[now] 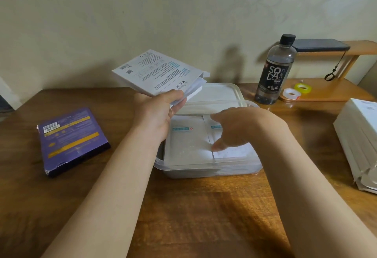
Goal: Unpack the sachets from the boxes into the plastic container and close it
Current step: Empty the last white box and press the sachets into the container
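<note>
1. The sachets (187, 141) look thin, light, slick and floppy, best taken by an edge; two lie side by side in the plastic container (204, 166) at the middle of the desk (183, 217)
2. The left hand (159, 115) pinches the white box (157, 72) by its open end, above the container's far left corner
3. The right hand (234, 129), blurred, seems loosely open, touching the sachets
4. The lid (220, 92) lies behind the container; stacked boxes (359, 139) sit at the desk's right edge

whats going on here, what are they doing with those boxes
A person is filling the plastic container. The left hand holds an open white box above it, while the right hand touches the sachets already inside. The lid lies behind the container, not yet on. A stack of white boxes sits at right.
</note>
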Demonstrator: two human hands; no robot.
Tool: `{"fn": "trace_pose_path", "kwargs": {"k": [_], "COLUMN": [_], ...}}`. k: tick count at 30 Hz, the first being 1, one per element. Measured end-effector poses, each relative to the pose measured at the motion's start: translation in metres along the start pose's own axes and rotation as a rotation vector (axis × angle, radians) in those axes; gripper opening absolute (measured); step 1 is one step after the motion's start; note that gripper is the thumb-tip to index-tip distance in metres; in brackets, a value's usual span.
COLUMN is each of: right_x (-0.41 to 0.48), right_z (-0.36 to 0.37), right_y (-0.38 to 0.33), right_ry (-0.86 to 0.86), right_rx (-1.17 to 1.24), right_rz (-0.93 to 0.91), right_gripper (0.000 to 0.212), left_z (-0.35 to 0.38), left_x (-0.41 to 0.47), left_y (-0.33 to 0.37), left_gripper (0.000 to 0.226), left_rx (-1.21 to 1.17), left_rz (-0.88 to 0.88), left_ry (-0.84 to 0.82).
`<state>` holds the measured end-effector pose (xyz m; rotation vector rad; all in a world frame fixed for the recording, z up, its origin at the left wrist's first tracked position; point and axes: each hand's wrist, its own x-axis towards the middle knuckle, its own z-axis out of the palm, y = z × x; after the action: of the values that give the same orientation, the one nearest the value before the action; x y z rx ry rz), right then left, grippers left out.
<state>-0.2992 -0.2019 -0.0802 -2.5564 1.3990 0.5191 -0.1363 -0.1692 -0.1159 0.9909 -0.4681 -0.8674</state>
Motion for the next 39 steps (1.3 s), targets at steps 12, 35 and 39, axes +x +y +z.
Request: {"fn": "trace_pose_path", "kwargs": {"k": [12, 35, 39], "right_x": [0.003, 0.022, 0.023], "right_z": [0.005, -0.008, -0.010], "right_y": [-0.001, 0.000, 0.003], "right_ry": [-0.030, 0.393, 0.392], "right_rx": [-0.030, 1.569, 1.623], "right_rz": [-0.006, -0.040, -0.028], "right_gripper": [0.052, 0.021, 0.014], "left_z": [0.000, 0.012, 0.012], "left_x": [0.001, -0.009, -0.006], "left_y": [-0.001, 0.004, 0.007], "left_gripper": [0.054, 0.041, 0.040], "left_rx": [0.008, 0.015, 0.018], "left_rz": [0.011, -0.067, -0.054], "left_ry": [-0.010, -0.155, -0.101]}}
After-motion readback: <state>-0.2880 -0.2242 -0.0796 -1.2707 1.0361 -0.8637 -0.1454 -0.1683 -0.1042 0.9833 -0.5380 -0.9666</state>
